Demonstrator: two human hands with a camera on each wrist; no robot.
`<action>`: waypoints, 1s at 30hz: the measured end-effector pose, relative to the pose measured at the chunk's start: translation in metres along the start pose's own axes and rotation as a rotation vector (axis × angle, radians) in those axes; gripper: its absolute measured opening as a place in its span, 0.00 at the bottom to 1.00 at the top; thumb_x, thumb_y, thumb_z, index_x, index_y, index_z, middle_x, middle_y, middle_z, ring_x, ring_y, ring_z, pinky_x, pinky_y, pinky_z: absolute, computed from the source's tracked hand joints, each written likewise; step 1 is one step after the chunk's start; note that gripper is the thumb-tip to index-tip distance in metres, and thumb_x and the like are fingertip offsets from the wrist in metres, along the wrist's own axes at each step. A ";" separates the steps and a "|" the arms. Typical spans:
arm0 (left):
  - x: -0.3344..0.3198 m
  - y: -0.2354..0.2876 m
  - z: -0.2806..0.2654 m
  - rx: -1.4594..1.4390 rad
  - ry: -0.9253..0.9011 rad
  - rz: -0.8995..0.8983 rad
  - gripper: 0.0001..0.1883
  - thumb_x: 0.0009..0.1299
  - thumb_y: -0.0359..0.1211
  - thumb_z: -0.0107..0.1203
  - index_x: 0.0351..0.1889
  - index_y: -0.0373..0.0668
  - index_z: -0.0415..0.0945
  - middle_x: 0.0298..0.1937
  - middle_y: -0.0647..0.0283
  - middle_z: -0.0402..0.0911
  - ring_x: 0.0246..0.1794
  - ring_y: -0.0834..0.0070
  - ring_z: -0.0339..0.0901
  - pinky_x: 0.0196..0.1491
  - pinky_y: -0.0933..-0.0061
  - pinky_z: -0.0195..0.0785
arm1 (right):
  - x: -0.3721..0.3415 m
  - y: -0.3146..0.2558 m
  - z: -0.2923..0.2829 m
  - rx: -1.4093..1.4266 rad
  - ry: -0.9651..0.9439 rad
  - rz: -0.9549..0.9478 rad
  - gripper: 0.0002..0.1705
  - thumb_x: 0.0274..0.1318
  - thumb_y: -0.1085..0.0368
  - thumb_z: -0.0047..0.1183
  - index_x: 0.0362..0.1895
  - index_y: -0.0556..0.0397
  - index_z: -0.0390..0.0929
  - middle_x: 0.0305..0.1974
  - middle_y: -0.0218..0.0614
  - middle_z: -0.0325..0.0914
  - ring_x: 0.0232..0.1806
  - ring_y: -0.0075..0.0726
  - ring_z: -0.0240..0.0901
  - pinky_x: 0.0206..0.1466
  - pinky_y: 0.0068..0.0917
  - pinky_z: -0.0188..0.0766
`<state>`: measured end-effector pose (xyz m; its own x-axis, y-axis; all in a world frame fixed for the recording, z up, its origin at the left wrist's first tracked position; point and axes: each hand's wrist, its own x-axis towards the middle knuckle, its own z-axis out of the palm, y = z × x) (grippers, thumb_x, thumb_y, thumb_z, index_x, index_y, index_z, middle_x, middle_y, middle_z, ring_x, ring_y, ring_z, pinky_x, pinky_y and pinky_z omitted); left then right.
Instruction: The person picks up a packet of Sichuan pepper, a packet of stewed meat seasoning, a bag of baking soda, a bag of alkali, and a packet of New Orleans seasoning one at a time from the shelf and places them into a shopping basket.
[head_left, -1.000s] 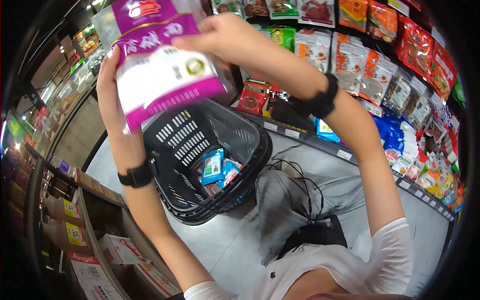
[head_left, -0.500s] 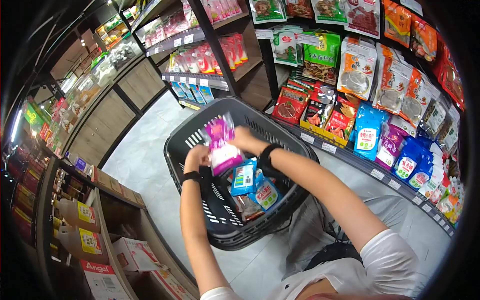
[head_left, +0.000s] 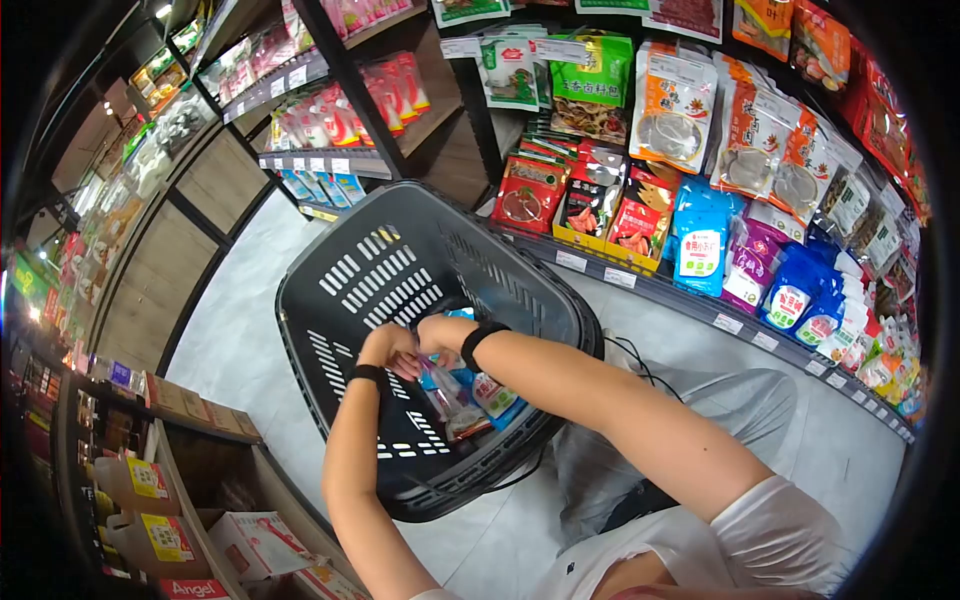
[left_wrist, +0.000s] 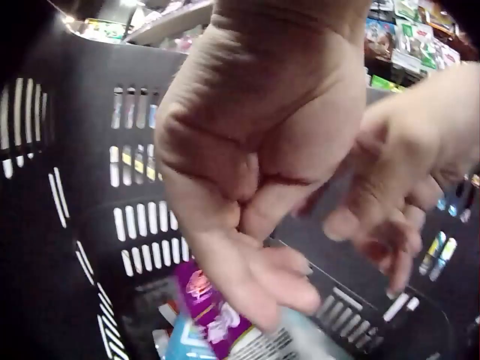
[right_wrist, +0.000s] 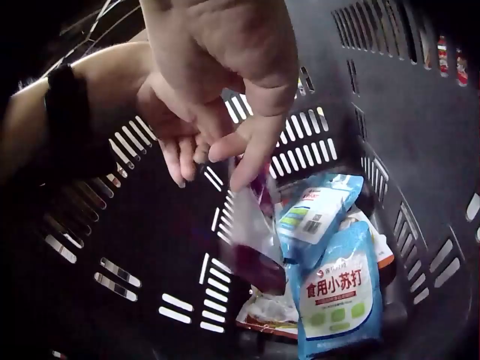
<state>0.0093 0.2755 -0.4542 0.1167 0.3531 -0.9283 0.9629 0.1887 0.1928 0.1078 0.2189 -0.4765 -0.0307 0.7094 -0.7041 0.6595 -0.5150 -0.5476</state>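
Both hands are down inside a dark grey shopping basket (head_left: 340, 245). A purple and white plastic bag (right_wrist: 255, 251), blurred, drops below the fingers in the right wrist view. My left hand (head_left: 388, 350) hangs with loose fingers, overlapping the bag in the left wrist view. Beside it, the right hand (head_left: 443, 338) has its fingers pointing down, relaxed, just over the bag's top. Under and next to the bag lie a blue baking soda packet (right_wrist: 337, 296), another blue packet (right_wrist: 315, 217) and a clear packet (right_wrist: 271, 311) of brownish contents.
Ahead and to the right, a shelf edge (head_left: 620, 278) holds several seasoning packets, including a matching purple bag (head_left: 752, 262). At left stands a wooden shelf unit with jugs (head_left: 150, 540) and boxes (head_left: 258, 545). The person's grey-trousered leg (head_left: 670, 430) is beside the basket.
The purple bag went from being held up in both hands, down into the basket, onto the blue packets. The fingers have loosened from it.
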 end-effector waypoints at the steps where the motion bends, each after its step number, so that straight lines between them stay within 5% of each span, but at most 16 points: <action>1: 0.020 -0.005 0.001 0.046 -0.054 0.097 0.12 0.63 0.34 0.47 0.33 0.32 0.72 0.34 0.54 0.79 0.31 0.64 0.79 0.36 0.65 0.75 | -0.031 -0.004 -0.006 -0.097 0.046 -0.046 0.11 0.46 0.66 0.47 0.33 0.48 0.81 0.35 0.42 0.79 0.33 0.38 0.78 0.37 0.36 0.72; 5: 0.013 0.007 0.016 0.159 0.013 0.019 0.12 0.63 0.36 0.46 0.37 0.37 0.73 0.35 0.60 0.80 0.32 0.65 0.79 0.35 0.66 0.74 | -0.055 0.005 -0.016 -0.390 0.174 -0.291 0.14 0.40 0.64 0.54 0.36 0.50 0.81 0.39 0.41 0.78 0.41 0.43 0.75 0.40 0.35 0.71; 9: -0.002 0.009 0.008 0.050 -0.003 0.104 0.12 0.65 0.33 0.44 0.40 0.36 0.70 0.33 0.60 0.79 0.31 0.65 0.79 0.34 0.68 0.75 | -0.068 0.002 -0.031 -0.312 0.145 -0.234 0.15 0.37 0.65 0.56 0.36 0.52 0.80 0.37 0.42 0.78 0.39 0.43 0.75 0.38 0.36 0.71; 10: -0.002 0.008 0.005 0.031 0.007 0.116 0.12 0.65 0.33 0.44 0.41 0.36 0.70 0.33 0.60 0.79 0.31 0.65 0.79 0.33 0.68 0.75 | -0.065 0.004 -0.033 -0.325 0.147 -0.362 0.13 0.38 0.67 0.52 0.30 0.64 0.78 0.27 0.48 0.77 0.27 0.41 0.76 0.26 0.37 0.70; 17: -0.008 0.008 -0.021 -0.226 0.193 0.319 0.11 0.65 0.32 0.43 0.42 0.35 0.69 0.32 0.59 0.78 0.30 0.66 0.78 0.33 0.70 0.75 | -0.040 -0.001 -0.033 0.096 0.449 -0.621 0.13 0.30 0.73 0.47 0.28 0.60 0.78 0.27 0.51 0.76 0.32 0.49 0.75 0.32 0.35 0.69; 21: -0.051 0.010 -0.026 -0.370 0.310 0.569 0.11 0.66 0.31 0.42 0.42 0.35 0.68 0.32 0.59 0.78 0.30 0.66 0.78 0.32 0.71 0.75 | -0.097 -0.022 -0.050 0.403 0.636 -0.653 0.09 0.37 0.70 0.47 0.27 0.57 0.77 0.24 0.44 0.77 0.29 0.36 0.75 0.29 0.31 0.69; 25: -0.151 0.018 0.000 -0.343 0.488 0.810 0.10 0.67 0.35 0.45 0.35 0.38 0.71 0.23 0.68 0.72 0.22 0.81 0.72 0.28 0.82 0.70 | -0.213 0.003 -0.081 0.666 0.427 -0.940 0.08 0.46 0.68 0.48 0.32 0.58 0.74 0.28 0.36 0.77 0.28 0.24 0.71 0.30 0.20 0.68; 27: -0.182 0.009 0.002 -0.455 0.480 0.961 0.09 0.68 0.36 0.46 0.33 0.39 0.71 0.22 0.70 0.70 0.23 0.83 0.70 0.29 0.83 0.67 | -0.255 0.032 -0.089 0.718 0.314 -1.126 0.08 0.49 0.69 0.47 0.34 0.58 0.73 0.29 0.36 0.77 0.29 0.24 0.71 0.32 0.18 0.68; 30: -0.205 -0.003 0.018 -0.460 0.593 1.113 0.09 0.69 0.35 0.44 0.32 0.39 0.69 0.22 0.68 0.70 0.22 0.81 0.70 0.31 0.80 0.66 | -0.318 0.093 -0.089 0.499 0.465 -1.189 0.08 0.52 0.65 0.47 0.33 0.57 0.73 0.28 0.32 0.76 0.27 0.21 0.70 0.31 0.19 0.66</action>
<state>-0.0133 0.1859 -0.2707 0.5436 0.8381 0.0454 0.2434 -0.2092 0.9471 0.2461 -0.0118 -0.2628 -0.0651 0.8848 0.4614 0.0712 0.4653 -0.8823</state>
